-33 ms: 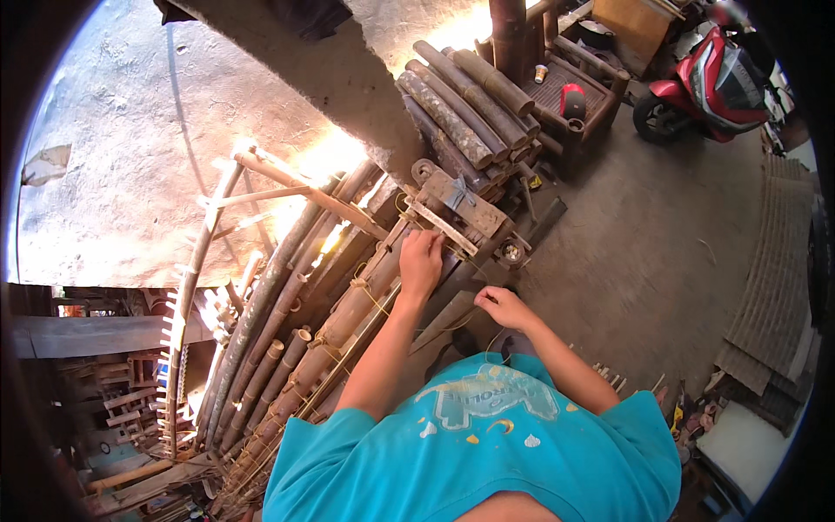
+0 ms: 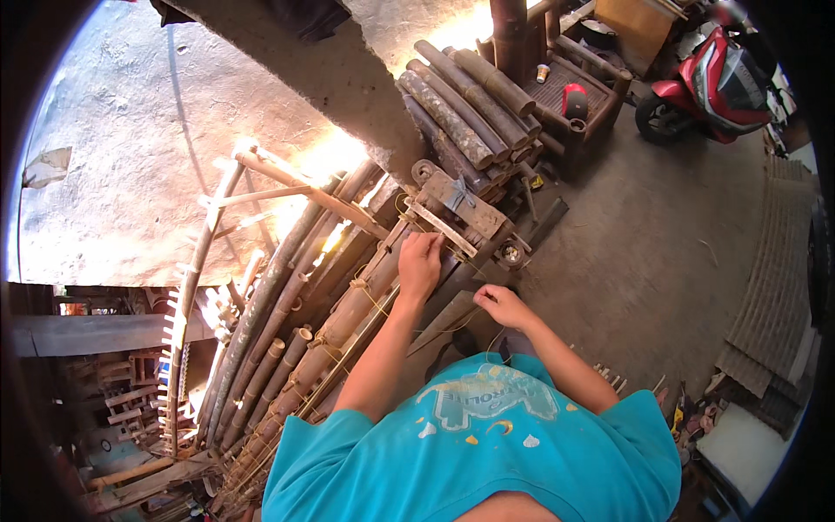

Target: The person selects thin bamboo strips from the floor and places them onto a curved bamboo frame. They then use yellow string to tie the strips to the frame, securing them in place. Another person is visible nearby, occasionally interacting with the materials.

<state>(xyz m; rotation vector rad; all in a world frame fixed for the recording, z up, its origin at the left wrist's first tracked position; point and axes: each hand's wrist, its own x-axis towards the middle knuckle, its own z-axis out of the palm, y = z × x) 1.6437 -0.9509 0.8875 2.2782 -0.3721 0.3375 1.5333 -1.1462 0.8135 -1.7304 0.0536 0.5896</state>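
Observation:
My left hand (image 2: 420,265) is closed in a pinch over the upper end of a long bamboo pole (image 2: 355,317), beside a worn wooden block with metal fittings (image 2: 465,209). What its fingertips hold is too small to make out. To the right and a little nearer, my right hand (image 2: 504,309) also pinches, with thumb and forefinger together. A thin yellow strand (image 2: 448,329) curves up to its fingers and seems to be held there. More yellow strand (image 2: 358,284) is wound around the pole at intervals along its length.
Cut bamboo lengths (image 2: 470,96) are stacked behind the block. More bamboo poles (image 2: 261,348) lean at the left beside a pegged frame (image 2: 180,348). A bamboo chair (image 2: 591,87), a red motorcycle (image 2: 709,87) and corrugated sheets (image 2: 770,270) stand at the right.

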